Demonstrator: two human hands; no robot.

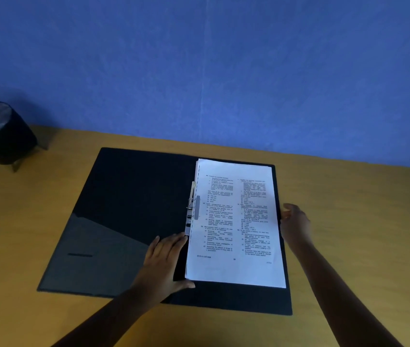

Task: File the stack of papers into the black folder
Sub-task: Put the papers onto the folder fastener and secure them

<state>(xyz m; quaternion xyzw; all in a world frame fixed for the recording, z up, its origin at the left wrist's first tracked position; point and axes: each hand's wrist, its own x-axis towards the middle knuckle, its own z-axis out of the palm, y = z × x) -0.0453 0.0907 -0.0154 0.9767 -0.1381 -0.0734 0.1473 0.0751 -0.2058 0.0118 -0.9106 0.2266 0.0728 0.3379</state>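
The black folder [128, 201] lies open flat on the wooden table. A stack of white printed papers [236, 221] rests on its right half, with the metal clip fastener [190, 209] along the stack's left edge near the spine. My left hand [163, 259] lies flat, fingers spread, against the lower left edge of the stack, thumb under its bottom corner. My right hand [295, 221] sits at the stack's right edge, fingers loosely apart, touching the side of the papers and gripping nothing.
The wooden table [349, 209] meets a blue wall [224, 71] behind the folder. A dark round container with a shiny liner [1, 134] stands at the far left of the table. The folder's left flap has a grey inner pocket [86, 251].
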